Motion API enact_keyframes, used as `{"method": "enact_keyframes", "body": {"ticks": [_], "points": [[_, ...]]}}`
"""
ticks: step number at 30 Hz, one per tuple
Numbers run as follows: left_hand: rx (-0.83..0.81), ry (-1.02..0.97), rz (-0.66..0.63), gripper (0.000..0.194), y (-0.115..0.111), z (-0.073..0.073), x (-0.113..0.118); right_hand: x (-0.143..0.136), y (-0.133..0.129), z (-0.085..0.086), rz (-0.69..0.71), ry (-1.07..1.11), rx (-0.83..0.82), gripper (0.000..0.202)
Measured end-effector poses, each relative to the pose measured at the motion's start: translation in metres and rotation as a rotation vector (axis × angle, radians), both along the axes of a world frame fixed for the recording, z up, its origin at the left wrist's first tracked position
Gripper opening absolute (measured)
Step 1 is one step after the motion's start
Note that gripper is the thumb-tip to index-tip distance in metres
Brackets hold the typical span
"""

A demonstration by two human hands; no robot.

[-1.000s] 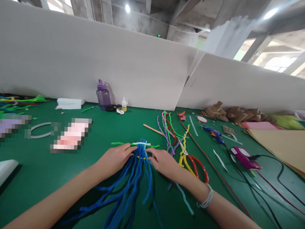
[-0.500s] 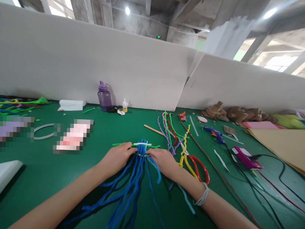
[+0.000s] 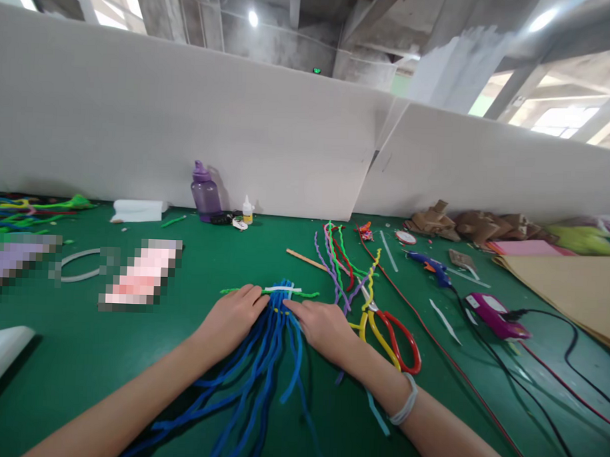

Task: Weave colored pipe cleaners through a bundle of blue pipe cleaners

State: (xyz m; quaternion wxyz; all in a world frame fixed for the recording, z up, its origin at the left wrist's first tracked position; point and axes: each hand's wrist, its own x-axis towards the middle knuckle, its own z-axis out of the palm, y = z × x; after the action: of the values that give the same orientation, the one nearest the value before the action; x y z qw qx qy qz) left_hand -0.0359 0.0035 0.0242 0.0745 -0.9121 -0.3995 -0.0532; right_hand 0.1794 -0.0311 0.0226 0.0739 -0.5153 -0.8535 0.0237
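Head view: right of the blue bundle (image 3: 276,334), on the green counter (image 3: 130,362), lie the scissors (image 3: 382,336), close to the right forearm (image 3: 375,371), with loose coloured strands (image 3: 336,273) near their blades. Farther right of the bundle are a glue gun (image 3: 431,266) and a purple box (image 3: 496,318) with cables. Beyond the bundle, towards its left, stand a purple bottle (image 3: 206,195) and a small white bottle (image 3: 247,211). The right forearm hides part of a light blue strand (image 3: 377,414).

The bundle lies between the hands, packed close at its far end and fanning out loosely towards the person. A green strand (image 3: 310,295) and a white strip (image 3: 283,289) cross its far end; a yellow strand (image 3: 282,312) crosses slightly nearer.

The left hand (image 3: 236,315) touches the bundle's left edge, the right hand (image 3: 326,328) its right edge, the two apart; how tightly either pinches I cannot tell.

Counted: one pair of scissors, one glue gun, two bottles, one white strip, one wooden stick (image 3: 306,259) beyond the bundle. The blue strands overlap too much to count.
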Motion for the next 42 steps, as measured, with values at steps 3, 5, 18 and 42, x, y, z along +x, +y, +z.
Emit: {"method": "enact_keyframes", "body": {"ticks": [3, 5, 18, 42], "points": [[-0.010, 0.007, 0.004, 0.026, 0.0005, -0.0004, 0.0007, -0.0006, 0.0002, 0.0018, 0.006, -0.023, -0.010, 0.037], [-0.011, 0.003, 0.004, 0.026, 0.0010, -0.0009, 0.0008, -0.0010, 0.0004, 0.0029, -0.002, -0.012, -0.027, 0.037], [0.037, 0.007, -0.011, 0.028, 0.0011, -0.0021, 0.0000, -0.0013, 0.0016, 0.0049, -0.050, 0.076, -0.076, 0.036], [0.141, -0.042, -0.198, 0.016, 0.0090, 0.0057, -0.0031, -0.0085, 0.0033, 0.0058, -0.199, 0.006, -0.060, 0.022]]}}
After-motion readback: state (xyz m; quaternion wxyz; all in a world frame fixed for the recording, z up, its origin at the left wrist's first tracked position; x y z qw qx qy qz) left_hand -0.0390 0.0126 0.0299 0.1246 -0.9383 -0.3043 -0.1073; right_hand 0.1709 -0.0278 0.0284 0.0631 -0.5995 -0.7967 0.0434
